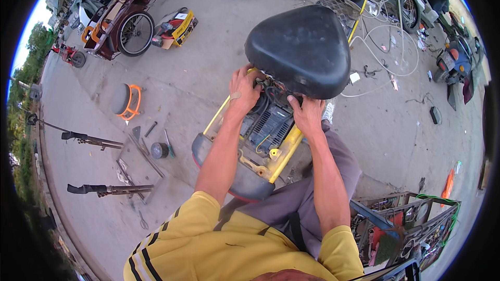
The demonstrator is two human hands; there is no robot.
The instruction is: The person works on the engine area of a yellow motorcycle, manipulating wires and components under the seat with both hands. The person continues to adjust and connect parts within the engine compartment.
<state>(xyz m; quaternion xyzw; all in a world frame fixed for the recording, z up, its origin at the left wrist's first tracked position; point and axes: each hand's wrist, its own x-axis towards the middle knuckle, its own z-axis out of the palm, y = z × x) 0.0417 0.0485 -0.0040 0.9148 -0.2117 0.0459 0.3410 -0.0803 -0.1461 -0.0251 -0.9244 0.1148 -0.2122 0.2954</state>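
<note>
A black padded seat [297,47] stands raised above the yellow-framed scooter body [285,153], showing a black finned electrical box [268,127] and cables. My left hand [242,88] is closed at the seat's left lower edge, among cables and metal; what it grips is hidden. My right hand [307,114] is at the seat's lower right edge, thumb showing and fingers curled onto its underside. The grey rear bumper [245,179] is between my forearms, near my legs.
Left lie loose tools [167,143], a round canister [159,150], metal frames [130,161] and an orange-legged stool [122,99]. Tricycles [120,26] and a yellow box [182,28] are upper left. Tangled hoses [396,73] and vehicles [453,60] are right, a cluttered metal cart [401,224] lower right.
</note>
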